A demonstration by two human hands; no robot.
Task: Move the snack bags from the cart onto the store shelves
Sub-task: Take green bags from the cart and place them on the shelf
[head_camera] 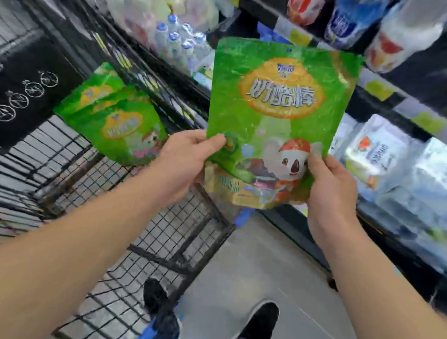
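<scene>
Left hand point(182, 161) and right hand point(330, 187), arms outstretched, pinch the upright green snack bag's point(279, 105) lower corners.

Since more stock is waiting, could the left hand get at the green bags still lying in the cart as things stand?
Probably not right now: the left hand grips the raised green bag together with the right hand. The way to the bags in the cart looks open, so it could once it lets go.

Large white Chinese characters "奶酪棒" on the held green snack bag point(279, 114); other print blurred.
</scene>
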